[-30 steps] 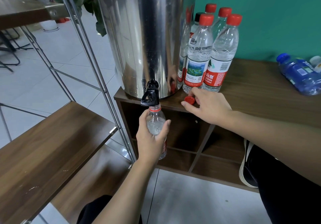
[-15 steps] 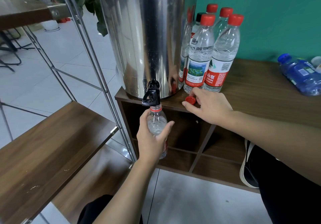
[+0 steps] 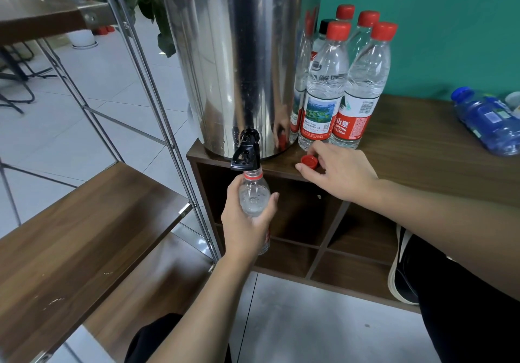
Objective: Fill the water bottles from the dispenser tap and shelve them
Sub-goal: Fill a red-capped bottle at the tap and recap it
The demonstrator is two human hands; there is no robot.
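A steel water dispenser [image 3: 239, 53] stands on a brown wooden cabinet [image 3: 422, 154]. Its black tap [image 3: 246, 151] hangs over the cabinet's front edge. My left hand [image 3: 244, 227] grips a clear uncapped bottle [image 3: 253, 193] upright, its red-ringed neck right under the tap, with water inside. My right hand [image 3: 340, 174] rests on the cabinet top, thumb and fingers curled round a loose red cap [image 3: 309, 161]. Several capped bottles [image 3: 323, 86] stand beside the dispenser, to its right.
A metal-framed rack [image 3: 157, 86] with a brown wooden shelf [image 3: 84, 236] stands to the left. A blue bottle [image 3: 489, 123] lies on the cabinet's far right. Open cubbies [image 3: 309, 222] sit under the cabinet top. My knee and shoe [image 3: 399, 272] are at the right.
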